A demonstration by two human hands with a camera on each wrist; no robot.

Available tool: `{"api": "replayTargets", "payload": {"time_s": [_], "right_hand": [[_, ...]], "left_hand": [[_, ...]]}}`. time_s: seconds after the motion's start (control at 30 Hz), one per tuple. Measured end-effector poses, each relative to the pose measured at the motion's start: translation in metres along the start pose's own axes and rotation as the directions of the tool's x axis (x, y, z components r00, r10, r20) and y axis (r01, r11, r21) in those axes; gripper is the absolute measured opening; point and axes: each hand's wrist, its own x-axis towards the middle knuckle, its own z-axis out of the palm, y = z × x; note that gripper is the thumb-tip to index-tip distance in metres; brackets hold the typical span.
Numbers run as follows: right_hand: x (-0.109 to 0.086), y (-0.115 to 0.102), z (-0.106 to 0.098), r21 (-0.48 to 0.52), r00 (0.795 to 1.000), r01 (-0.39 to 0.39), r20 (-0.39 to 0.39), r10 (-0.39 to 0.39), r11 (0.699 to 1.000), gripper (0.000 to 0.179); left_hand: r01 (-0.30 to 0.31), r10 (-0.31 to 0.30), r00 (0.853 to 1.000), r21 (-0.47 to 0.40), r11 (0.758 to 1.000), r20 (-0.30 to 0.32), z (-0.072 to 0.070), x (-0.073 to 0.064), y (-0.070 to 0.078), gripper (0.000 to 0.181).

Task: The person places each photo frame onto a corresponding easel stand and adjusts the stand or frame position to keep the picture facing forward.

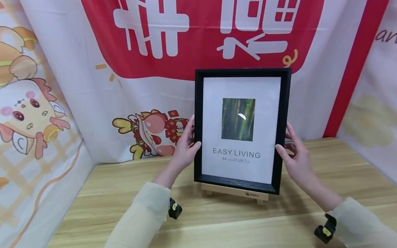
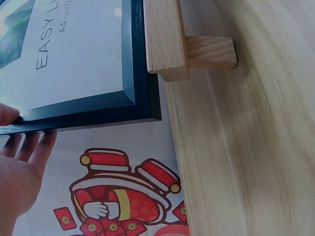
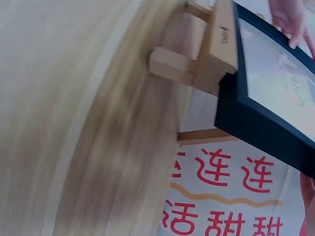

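A black picture frame (image 1: 202,123) with a white "EASY LIVING" insert stands tilted back on a small wooden easel (image 1: 229,189). Its lower edge sits on the easel's ledge, seen close up in the left wrist view as a pale wooden bar (image 2: 165,39). My left hand (image 1: 185,144) grips the frame's left side, thumb in front and fingers behind. On the opposite side, my right hand (image 1: 296,155) holds the right edge, thumb on the front. In the right wrist view the frame's dark corner (image 3: 236,105) rests against the easel ledge (image 3: 216,54). Most of the easel is hidden behind the frame.
The easel stands on a wood-grain table (image 1: 205,243). Behind the table hangs a white cloth with a red printed patch (image 1: 201,24); a cartoon-printed cloth (image 1: 6,102) is at left and another cloth (image 1: 395,87) at right.
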Motion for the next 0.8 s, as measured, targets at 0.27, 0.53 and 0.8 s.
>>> {"api": "replayTargets", "payload": {"time_s": [0.27,0.53,0.8], "right_hand": [[-0.019,0.028,0.002,0.033,0.978,-0.201,0.055,0.199,0.979,0.09],[-0.063,0.037,0.004,0.049,0.946,-0.309,0.12,0.301,0.95,0.092],[-0.084,0.039,0.02,0.058,0.927,-0.361,0.134,0.351,0.931,0.093]], "left_hand": [[0.113,-0.112,0.993,-0.09,0.989,0.026,-0.006,-0.024,-0.016,0.086],[0.215,-0.205,0.974,-0.108,0.97,0.099,-0.008,-0.068,-0.04,0.087],[0.294,-0.284,0.947,-0.042,0.955,0.152,0.007,-0.091,-0.047,0.091]]}}
